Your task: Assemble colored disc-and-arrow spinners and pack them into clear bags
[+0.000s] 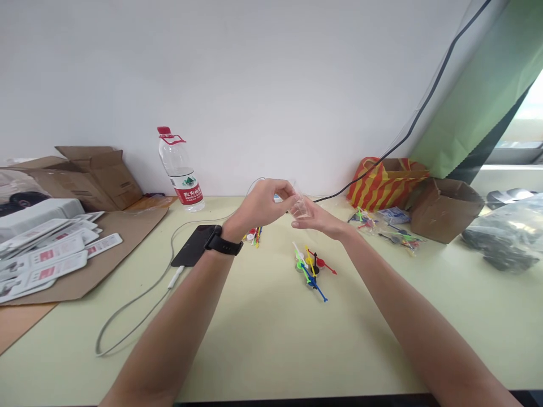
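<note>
Above the middle of the table, my left hand (268, 200) and my right hand (319, 219) meet at a small clear plastic bag (300, 207). The left thumb and fingers curl together at the bag's edge. From the other side, my right hand grips it, with its fingers partly hidden behind the film. What is inside the bag, if anything, is too faint to make out. Below and nearer to me lies a small cluster of coloured plastic arrow-shaped pieces (311, 269) in green, white, yellow, black, red and blue, with round bases.
A phone (193, 246) with a white cable lies left, near a large water bottle (181, 172). Further left are printed cards (51, 257) on cardboard and an open carton (95, 175). At right stand a striped bag (373, 186), a brown box (443, 212) and bagged coloured pieces (401, 236).
</note>
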`<action>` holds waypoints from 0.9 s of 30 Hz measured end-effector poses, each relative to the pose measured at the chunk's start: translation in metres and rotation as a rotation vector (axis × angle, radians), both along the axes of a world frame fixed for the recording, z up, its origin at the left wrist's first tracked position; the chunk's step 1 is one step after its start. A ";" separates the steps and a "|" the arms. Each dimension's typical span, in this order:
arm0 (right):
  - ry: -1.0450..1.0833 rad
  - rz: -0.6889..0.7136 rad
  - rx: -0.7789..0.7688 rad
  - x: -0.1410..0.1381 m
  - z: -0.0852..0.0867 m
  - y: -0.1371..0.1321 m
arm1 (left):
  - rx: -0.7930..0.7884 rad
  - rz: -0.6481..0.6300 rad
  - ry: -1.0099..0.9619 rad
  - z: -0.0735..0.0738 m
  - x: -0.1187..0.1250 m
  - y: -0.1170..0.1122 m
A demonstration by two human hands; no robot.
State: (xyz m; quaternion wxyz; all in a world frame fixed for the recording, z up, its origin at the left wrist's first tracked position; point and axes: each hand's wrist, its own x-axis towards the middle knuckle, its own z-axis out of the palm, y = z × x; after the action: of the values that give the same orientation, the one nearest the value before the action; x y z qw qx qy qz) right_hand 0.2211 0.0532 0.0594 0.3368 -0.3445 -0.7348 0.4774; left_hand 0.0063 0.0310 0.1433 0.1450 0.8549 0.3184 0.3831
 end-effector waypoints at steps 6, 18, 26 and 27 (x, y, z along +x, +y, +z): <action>-0.329 -0.015 -0.022 0.013 -0.012 0.003 | 0.086 0.040 0.030 -0.001 -0.012 0.009; -0.371 0.000 -0.061 0.009 -0.027 0.008 | 0.087 0.107 -0.061 0.003 -0.023 0.016; -0.207 -0.154 0.102 0.008 -0.020 0.015 | -0.038 0.167 -0.245 -0.001 -0.024 0.022; -0.181 -0.185 0.125 0.007 -0.019 0.015 | -0.065 0.163 -0.273 -0.001 -0.024 0.023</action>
State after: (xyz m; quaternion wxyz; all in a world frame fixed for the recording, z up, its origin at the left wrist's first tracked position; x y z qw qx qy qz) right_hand 0.2285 0.0687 0.0405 0.3323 -0.4310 -0.7556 0.3646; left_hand -0.0179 0.0536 0.1423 0.1831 0.7611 0.3762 0.4957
